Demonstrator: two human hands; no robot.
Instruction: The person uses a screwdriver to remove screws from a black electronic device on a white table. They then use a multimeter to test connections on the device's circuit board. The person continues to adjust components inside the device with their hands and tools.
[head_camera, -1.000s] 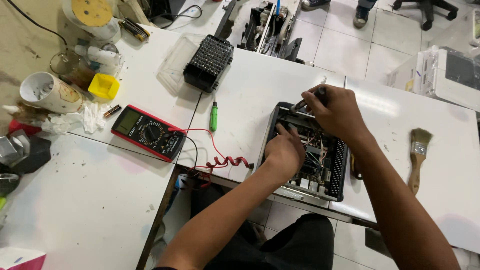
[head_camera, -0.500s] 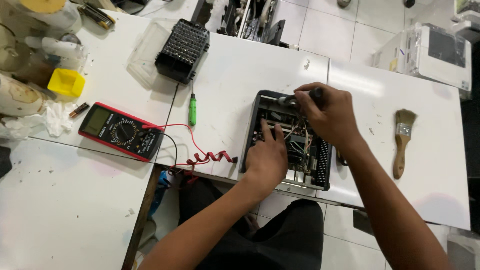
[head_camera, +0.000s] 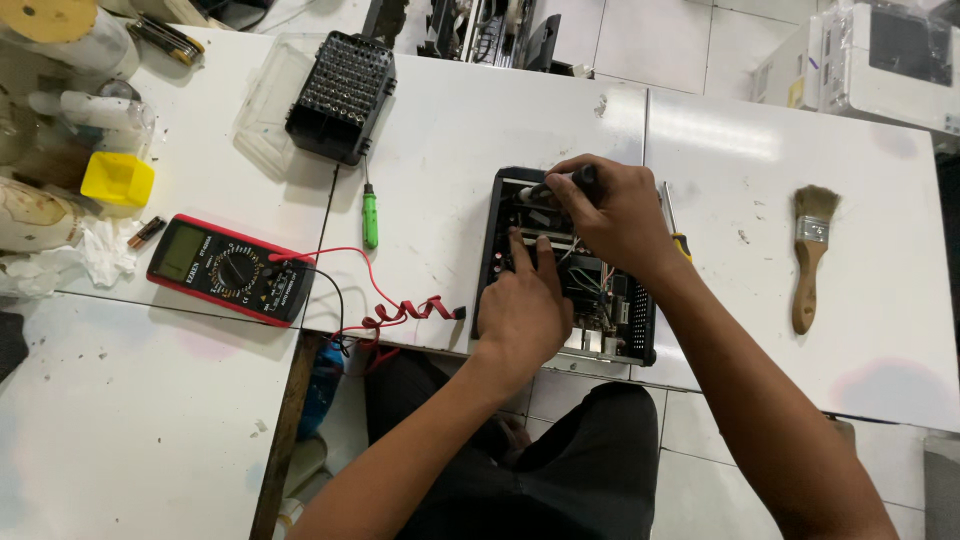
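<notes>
An opened black electronic unit (head_camera: 620, 310) with bare wiring and boards lies on the white table (head_camera: 450, 130). My left hand (head_camera: 525, 305) rests on its near left part, index finger pointing into the inside. My right hand (head_camera: 615, 210) is over the far end, fingers closed around a dark tool handle (head_camera: 580, 178) that points down into the unit. A yellow-handled screwdriver (head_camera: 678, 235) lies just right of that wrist.
A red multimeter (head_camera: 230, 270) with red and black leads (head_camera: 400, 310) lies to the left, beside a green screwdriver (head_camera: 370, 222) and a black bit set (head_camera: 342, 95). A paintbrush (head_camera: 808, 255) lies at the right. Yellow box (head_camera: 117, 180) and clutter at far left.
The view has shifted, so everything sits lower and further right in frame. Both hands stay on the unit; the left index finger now points further into it.
</notes>
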